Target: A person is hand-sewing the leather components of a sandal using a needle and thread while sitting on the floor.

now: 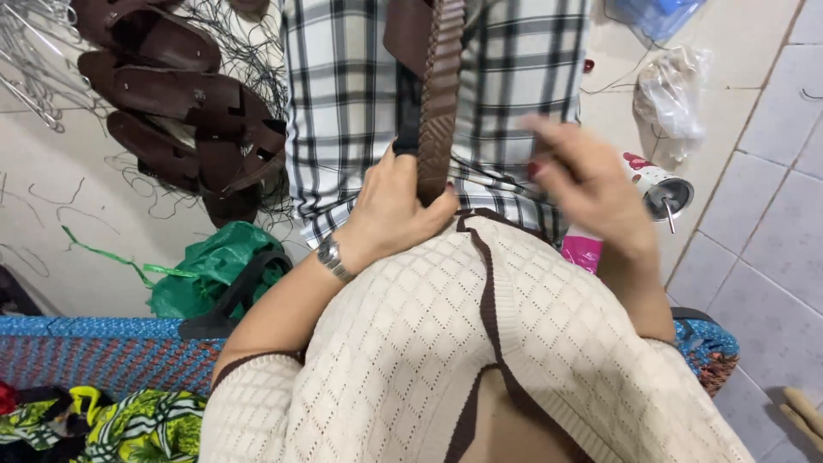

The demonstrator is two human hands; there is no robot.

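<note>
My left hand (396,208) grips a brown braided leather strap (440,94) that runs up over my checked skirt (351,103); a flat brown leather piece and a black strip lie beside the braid. A metal watch (333,257) sits on that wrist. To the right of the strap, my right hand (591,184) hovers over my lap, blurred, with its fingers spread and nothing in them. A cream knitted top with brown trim (429,343) fills the lower middle.
Several brown leather sandals (184,94) and loose dark threads lie on the floor at upper left. A green plastic bag (214,270) sits below them with a black sole. A white can (656,184), a clear bag (673,86), a patterned mat edge (94,347).
</note>
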